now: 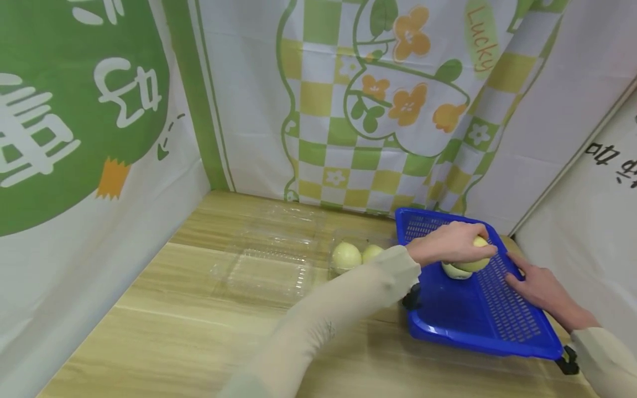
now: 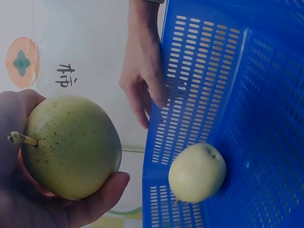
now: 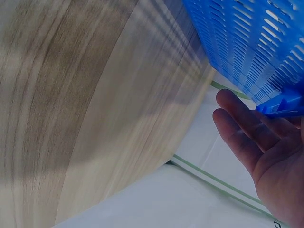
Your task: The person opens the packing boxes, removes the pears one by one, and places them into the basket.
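Your left hand (image 1: 450,243) is reaching in from the bottom of the head view toward the right of the frame, its pale sleeve (image 1: 343,304) crossing the middle. It is holding a yellow-green fruit (image 2: 71,147), fingers and thumb curling round its sides; in the left wrist view, that fruit is filling the lower left, its stem pointing to the left edge. In the head view, the fruit is hanging over the blue basket (image 1: 438,315), which is occupying the right of the frame.

A second, paler fruit (image 2: 197,173) is lying in the basket, at the lower right of the left wrist view, with a gap showing between the two.

Your right hand (image 1: 542,287) is resting at the basket's far-right rim in the head view. In the right wrist view, at the right edge, its visible fingers are stretching loosely, nearly straight, just beside the slotted wall.

Near the centre of the head view, a clear container (image 1: 355,235) is holding two more fruits (image 1: 346,256), your sleeve partly covering it. Left of it, a clear plastic box (image 1: 269,271) is lying open on the wood-grain table (image 1: 164,326). A checked, flowered cloth (image 1: 316,99) is hanging across the upper middle.
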A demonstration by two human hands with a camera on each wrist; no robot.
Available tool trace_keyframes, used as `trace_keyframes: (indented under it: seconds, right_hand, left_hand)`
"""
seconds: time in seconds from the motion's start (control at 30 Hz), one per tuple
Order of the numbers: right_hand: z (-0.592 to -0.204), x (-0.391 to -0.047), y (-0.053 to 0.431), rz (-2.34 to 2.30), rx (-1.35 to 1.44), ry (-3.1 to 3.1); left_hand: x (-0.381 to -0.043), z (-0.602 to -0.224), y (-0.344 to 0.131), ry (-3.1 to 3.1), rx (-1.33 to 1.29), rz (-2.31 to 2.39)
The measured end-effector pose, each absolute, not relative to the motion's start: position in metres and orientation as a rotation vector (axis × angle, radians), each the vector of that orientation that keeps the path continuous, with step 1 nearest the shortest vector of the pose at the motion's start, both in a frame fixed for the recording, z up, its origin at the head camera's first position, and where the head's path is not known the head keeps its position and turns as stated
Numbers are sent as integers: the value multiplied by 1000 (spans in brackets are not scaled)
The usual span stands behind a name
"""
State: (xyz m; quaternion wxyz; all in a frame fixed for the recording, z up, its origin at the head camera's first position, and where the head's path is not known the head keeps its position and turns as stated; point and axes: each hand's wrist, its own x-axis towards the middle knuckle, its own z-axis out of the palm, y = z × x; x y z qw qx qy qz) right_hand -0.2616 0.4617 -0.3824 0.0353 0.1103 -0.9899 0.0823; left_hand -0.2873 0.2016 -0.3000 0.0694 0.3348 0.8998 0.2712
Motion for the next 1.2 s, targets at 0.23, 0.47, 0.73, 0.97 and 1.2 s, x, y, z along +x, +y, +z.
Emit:
trace_keyframes:
  seconds: [0.23, 0.47, 0.73, 0.97, 1.2]
  right_hand:
    - [-382, -258, 466, 241, 326, -3027]
    - [-382, -256, 466, 234, 311, -3037]
    - [-384, -257, 467, 209, 374, -2980]
    - [-385, -260, 466, 208, 385, -2952]
    - [-384, -263, 464, 196, 398, -2943]
  left_hand:
    - [-282, -304, 226, 2666, 920, 773]
    - [-282, -316, 245, 2725, 886, 675]
    - [-281, -327, 262, 2720, 881, 472]
    - [-283, -335, 270, 2705, 827, 330]
    - [-287, -354, 273, 2716, 803, 408]
